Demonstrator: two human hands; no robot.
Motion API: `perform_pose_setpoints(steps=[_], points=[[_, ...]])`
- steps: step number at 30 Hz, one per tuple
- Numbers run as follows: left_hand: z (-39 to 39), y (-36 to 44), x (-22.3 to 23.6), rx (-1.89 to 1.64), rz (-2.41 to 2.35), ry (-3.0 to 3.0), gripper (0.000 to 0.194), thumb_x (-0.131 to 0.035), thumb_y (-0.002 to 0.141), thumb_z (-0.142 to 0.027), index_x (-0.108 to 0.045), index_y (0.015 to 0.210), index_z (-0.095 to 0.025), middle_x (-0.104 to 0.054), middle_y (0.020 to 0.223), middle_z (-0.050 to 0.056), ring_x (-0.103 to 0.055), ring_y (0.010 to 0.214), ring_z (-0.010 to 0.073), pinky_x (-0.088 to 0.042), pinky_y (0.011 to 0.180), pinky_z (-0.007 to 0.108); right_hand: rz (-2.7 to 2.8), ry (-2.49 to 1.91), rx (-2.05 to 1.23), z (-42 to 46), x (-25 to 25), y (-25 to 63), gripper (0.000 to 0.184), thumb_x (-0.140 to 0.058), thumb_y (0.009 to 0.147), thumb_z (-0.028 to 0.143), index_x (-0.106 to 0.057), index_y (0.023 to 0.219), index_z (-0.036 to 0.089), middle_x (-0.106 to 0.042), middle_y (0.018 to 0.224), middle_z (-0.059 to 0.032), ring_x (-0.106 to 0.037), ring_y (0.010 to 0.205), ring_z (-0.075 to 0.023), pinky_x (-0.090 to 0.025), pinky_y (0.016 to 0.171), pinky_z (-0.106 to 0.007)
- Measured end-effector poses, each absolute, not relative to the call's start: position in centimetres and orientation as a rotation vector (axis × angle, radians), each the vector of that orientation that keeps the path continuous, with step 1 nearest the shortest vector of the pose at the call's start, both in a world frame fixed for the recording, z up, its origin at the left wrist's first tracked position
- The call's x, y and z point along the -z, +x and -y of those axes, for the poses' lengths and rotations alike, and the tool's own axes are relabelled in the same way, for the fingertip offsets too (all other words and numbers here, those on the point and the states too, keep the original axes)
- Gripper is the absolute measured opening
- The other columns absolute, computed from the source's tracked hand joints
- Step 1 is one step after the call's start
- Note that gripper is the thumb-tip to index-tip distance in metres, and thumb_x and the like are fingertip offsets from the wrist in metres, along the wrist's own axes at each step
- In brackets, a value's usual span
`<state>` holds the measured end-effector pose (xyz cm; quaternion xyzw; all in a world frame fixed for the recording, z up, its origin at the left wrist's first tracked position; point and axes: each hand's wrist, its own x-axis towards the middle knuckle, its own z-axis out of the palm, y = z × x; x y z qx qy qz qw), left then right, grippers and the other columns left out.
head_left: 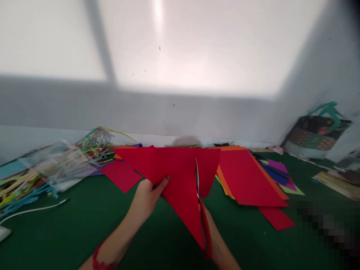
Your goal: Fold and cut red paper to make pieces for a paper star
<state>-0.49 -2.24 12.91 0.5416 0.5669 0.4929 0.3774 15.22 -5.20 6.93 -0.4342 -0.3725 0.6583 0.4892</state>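
Observation:
A large sheet of red paper (171, 168) is held up in front of me, its top edge nearly level. My left hand (149, 191) pinches the sheet at its lower left, with the thumb lying on the near face. A pair of scissors (204, 228) with red handles stands nearly upright at the right part of the sheet. Its blades are in a cut that runs up from the lower edge, and a flap hangs to the right of them. My right hand (209, 221) is closed on the scissor handles, which partly hide its fingers.
A stack of red and orange sheets (250, 180) lies to the right, beside purple and blue pieces (278, 172). Pipe cleaners (22, 187) and a clear plastic bag (62, 161) lie at left, near a white cable (36, 212). A patterned bag (315, 135) stands at the back right, by the wall.

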Motion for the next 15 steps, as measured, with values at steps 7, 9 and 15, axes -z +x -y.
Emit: perform_pose_setpoints(steps=[7,9,15], points=[[2.1,-0.6,-12.4,-1.212,-1.469,1.475,0.022,-0.057,0.072,-0.031,-0.063,0.086,-0.016,-0.066,0.092,0.004,-0.059,0.086,0.0227,-0.046,0.072,0.027,0.751,-1.039,-1.641,5.0,-6.7,15.2,0.020,-0.059,0.067,0.041,-0.056,0.066,0.021,-0.056,0.060,-0.0007,-0.052,0.057,-0.0163,-0.042,0.056,-0.027],[2.1,-0.7,-12.2,-1.221,-1.459,1.476,0.022,-0.057,0.072,-0.031,-0.063,0.087,-0.016,-0.067,0.092,0.004,-0.059,0.086,0.0227,-0.046,0.073,0.027,0.707,-1.051,-1.633,5.1,-6.9,15.0,0.019,-0.058,0.068,0.038,-0.055,0.064,0.020,-0.055,0.059,0.0005,-0.051,0.056,-0.0144,-0.041,0.055,-0.025],[2.2,-0.5,-12.1,-1.230,-1.471,1.471,0.023,-0.056,0.071,-0.032,-0.063,0.083,-0.014,-0.067,0.087,0.005,-0.060,0.082,0.0229,-0.046,0.069,0.028,0.734,-1.238,-1.584,4.7,-5.6,15.2,0.029,-0.054,0.069,0.048,-0.056,0.064,0.020,-0.045,0.041,0.0051,-0.043,0.037,-0.0113,-0.034,0.040,-0.022]])
